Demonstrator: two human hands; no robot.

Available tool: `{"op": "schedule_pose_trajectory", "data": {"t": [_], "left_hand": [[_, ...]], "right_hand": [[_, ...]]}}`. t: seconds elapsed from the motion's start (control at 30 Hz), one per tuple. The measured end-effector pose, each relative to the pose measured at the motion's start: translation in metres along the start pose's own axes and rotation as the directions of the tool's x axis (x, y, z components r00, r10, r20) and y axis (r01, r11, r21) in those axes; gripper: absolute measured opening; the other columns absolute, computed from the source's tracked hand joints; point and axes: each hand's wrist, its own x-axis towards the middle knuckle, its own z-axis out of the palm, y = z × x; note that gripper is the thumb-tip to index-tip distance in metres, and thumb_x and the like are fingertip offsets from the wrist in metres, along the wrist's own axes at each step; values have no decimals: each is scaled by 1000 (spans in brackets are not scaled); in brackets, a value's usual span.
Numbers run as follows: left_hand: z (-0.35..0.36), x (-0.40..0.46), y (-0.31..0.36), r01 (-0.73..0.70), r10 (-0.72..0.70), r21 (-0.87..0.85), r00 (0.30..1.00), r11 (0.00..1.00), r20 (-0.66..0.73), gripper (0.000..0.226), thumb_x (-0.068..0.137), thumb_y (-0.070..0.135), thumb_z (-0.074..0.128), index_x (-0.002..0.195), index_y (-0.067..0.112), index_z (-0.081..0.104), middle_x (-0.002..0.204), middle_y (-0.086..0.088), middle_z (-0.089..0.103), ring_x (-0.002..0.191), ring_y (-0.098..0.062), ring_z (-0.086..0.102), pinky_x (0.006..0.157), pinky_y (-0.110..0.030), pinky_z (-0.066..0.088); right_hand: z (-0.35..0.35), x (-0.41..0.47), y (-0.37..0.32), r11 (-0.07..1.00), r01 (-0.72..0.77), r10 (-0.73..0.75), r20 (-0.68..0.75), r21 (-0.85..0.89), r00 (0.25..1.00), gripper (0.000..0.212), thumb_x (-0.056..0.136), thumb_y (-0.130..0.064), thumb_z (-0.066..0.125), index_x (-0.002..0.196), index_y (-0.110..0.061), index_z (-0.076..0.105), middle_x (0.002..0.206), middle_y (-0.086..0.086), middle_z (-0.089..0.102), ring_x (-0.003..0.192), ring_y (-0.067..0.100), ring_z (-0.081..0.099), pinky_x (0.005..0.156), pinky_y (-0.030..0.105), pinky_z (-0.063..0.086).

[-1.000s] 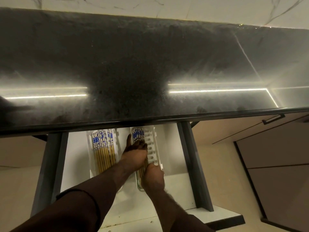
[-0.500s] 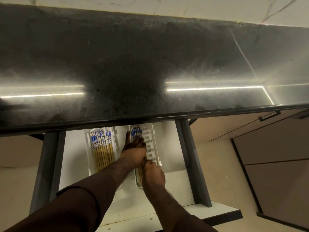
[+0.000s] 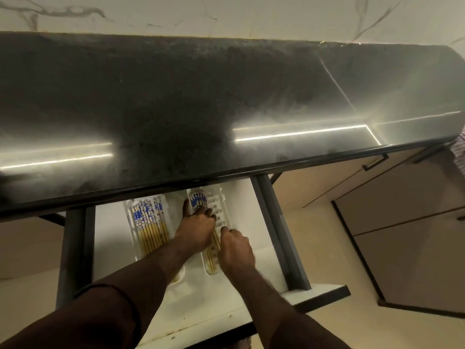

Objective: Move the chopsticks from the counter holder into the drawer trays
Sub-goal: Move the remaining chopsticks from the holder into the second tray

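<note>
One drawer point(image 3: 241, 195) stands pulled out under the dark bench point(image 3: 176, 102), with grey side rails and a white floor. Two white trays lie in it side by side, long ends running near to far.

The left tray point(image 3: 129, 217) holds a row of chopsticks point(image 3: 151, 222) lying flat and parallel, blue-and-white patterned ends at the far side, plain yellow shafts toward the near side. Roughly ten show; an exact count is not possible, since the left forearm covers the near end.

The left hand point(image 3: 195, 230) reaches across to the right tray point(image 3: 224, 210), its thumb along that tray's left edge and its fingers bent down onto a smaller bundle point(image 3: 198, 200) lying in the tray's left part. Whether the grip is clamped round the sticks or only pressing on them I cannot tell. The bundle's patterned ends show at the far side and its yellow ends beyond the hands at the near side; about four or five sticks, too crowded to count exactly. The tray's right part shows a row of bare slots.

The right hand point(image 3: 236, 250) lies just right of the left, at the near half of the same tray, fingers curled down against the sticks; its grip is hidden too.

Far right, one cupboard handle point(image 3: 375, 161) and a striped cloth point(image 3: 459, 152) at the edge
</note>
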Motion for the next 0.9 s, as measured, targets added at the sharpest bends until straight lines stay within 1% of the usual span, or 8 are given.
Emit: {"op": "schedule_pose_trajectory", "data": {"t": [0.07, 0.13, 0.27, 0.43, 0.57, 0.73, 0.83, 0.9], "left_hand": [[-8, -9, 2, -20, 21, 22, 1000, 1000, -17, 38, 91, 32, 59, 128, 24, 56, 138, 0, 56, 135, -22, 43, 113, -64, -5], [-17, -17, 5, -35, 35, 15, 998, 999, -55, 41, 90, 35, 60, 129, 24, 54, 135, 0, 59, 130, -22, 48, 113, -64, 2], [-43, -43, 15, -36, 29, -55, 991, 998, -131, 47, 94, 34, 55, 139, 23, 45, 146, 1, 49, 139, -23, 38, 115, -60, 0], [-68, -96, 27, -34, -20, -198, 965, 980, -263, 44, 98, 34, 51, 140, 24, 44, 146, 2, 50, 139, -20, 39, 118, -54, 0], [-75, -141, 38, -6, -61, -195, 939, 981, -337, 43, 98, 38, 48, 139, 26, 46, 146, 4, 50, 140, -19, 39, 118, -54, -2], [-85, -192, 49, 21, -117, -209, 880, 978, -460, 39, 97, 38, 49, 135, 29, 52, 140, 6, 56, 136, -16, 43, 117, -55, 0], [-97, -225, 50, 15, -136, -233, 846, 972, -515, 36, 98, 38, 48, 133, 29, 54, 136, 4, 60, 133, -19, 47, 117, -55, -1], [-109, -247, 45, 51, -169, -232, 837, 971, -521, 39, 98, 40, 47, 135, 30, 52, 139, 3, 58, 134, -19, 47, 117, -54, -2]], "right_hand": [[-10, -6, -1, 1000, 6, -5, -62, 11, 998, 35, 90, -28, 68, 120, -13, 59, 113, 8, 68, 96, 23, 68, 85, 34, 54], [-23, -13, -3, 1000, 14, -13, -112, 9, 994, 34, 89, -27, 69, 118, -13, 59, 112, 7, 67, 95, 23, 67, 84, 34, 53], [-49, -35, -5, 999, 34, -32, -182, 9, 983, 31, 90, -25, 68, 117, -14, 59, 112, 5, 68, 94, 22, 66, 81, 32, 53], [-74, -74, -6, 994, 112, -109, -289, -6, 951, 32, 89, -23, 67, 119, -13, 61, 114, 7, 68, 96, 23, 67, 78, 32, 54], [-87, -113, -12, 989, 148, -141, -344, -7, 928, 34, 87, -24, 70, 118, -16, 60, 112, 5, 68, 93, 22, 67, 72, 32, 54], [-98, -163, -25, 976, 219, -205, -408, -14, 890, 39, 88, -27, 68, 125, -21, 58, 117, 3, 68, 97, 22, 67, 75, 36, 56], [-110, -187, -40, 967, 254, -238, -436, -22, 868, 40, 88, -27, 68, 127, -21, 59, 118, 2, 69, 98, 21, 68, 76, 33, 55], [-117, -200, -53, 959, 283, -266, -461, -35, 846, 34, 89, -26, 67, 122, -21, 61, 115, 1, 70, 94, 20, 68, 71, 29, 52]]}}
